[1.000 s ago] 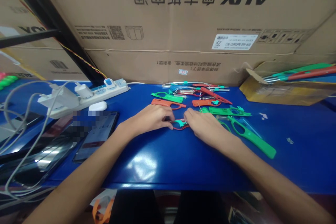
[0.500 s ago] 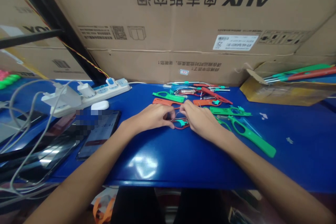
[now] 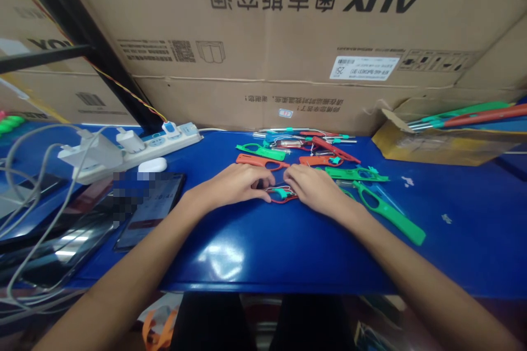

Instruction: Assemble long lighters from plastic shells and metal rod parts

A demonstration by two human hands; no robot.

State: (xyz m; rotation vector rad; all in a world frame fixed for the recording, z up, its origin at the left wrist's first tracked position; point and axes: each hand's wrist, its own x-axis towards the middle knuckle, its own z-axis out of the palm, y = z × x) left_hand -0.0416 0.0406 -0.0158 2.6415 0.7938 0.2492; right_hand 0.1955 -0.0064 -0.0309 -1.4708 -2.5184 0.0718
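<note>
A red stick-lighter casing [image 3: 280, 201] with a teal trigger [image 3: 282, 192] and thin wires lies on the table between my hands. My left hand [image 3: 242, 182] grips its left side, thumb at the lower edge and fingers curled above. My right hand [image 3: 310, 184] is closed at the other end, its fingers bent down over the casing and hiding part of it. Just behind my hands are an orange lighter casing [image 3: 257, 162] and a second orange casing [image 3: 315, 160]. Close to my right wrist lie a green casing with a teal trigger [image 3: 362, 175] and a long green casing [image 3: 395, 216].
More lighter parts [image 3: 290, 143] are heaped at the back against a large cardboard box [image 3: 247, 66]. An open carton [image 3: 444, 148] of lighters stands right. Left are a power strip [image 3: 154, 148] with chargers, a white earbud case [image 3: 152, 165], a phone [image 3: 152, 214] and loose cables.
My fingers have shifted slightly over the red casing, the right fingertips lowering a little. The whole view has moved slightly; the other parts lie as before.
</note>
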